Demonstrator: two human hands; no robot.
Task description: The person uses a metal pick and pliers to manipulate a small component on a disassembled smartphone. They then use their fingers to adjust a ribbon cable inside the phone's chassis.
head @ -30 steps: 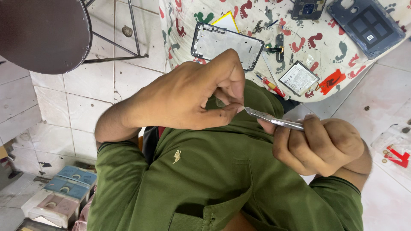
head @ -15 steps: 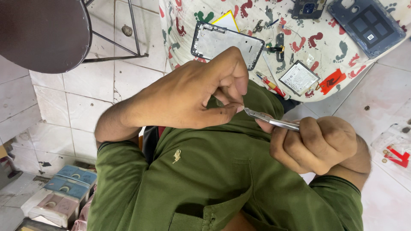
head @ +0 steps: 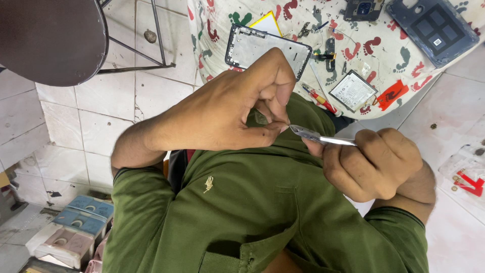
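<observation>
Clearly delicate — left hand pinching some tiny, unseeable part at tweezers' tip, right hand fisted round them, above lap; slightest slip likely dropping it floorward — lost.

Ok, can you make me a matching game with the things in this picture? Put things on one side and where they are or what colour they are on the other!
Things:
1. tweezers
2. stool seat
3. shirt
4. phone frame

Place or colour:
A. green
B. lying on the patterned cloth
C. held in the right hand
D. dark and round, over the tiled floor

Pairs: 1-C, 2-D, 3-A, 4-B
</observation>
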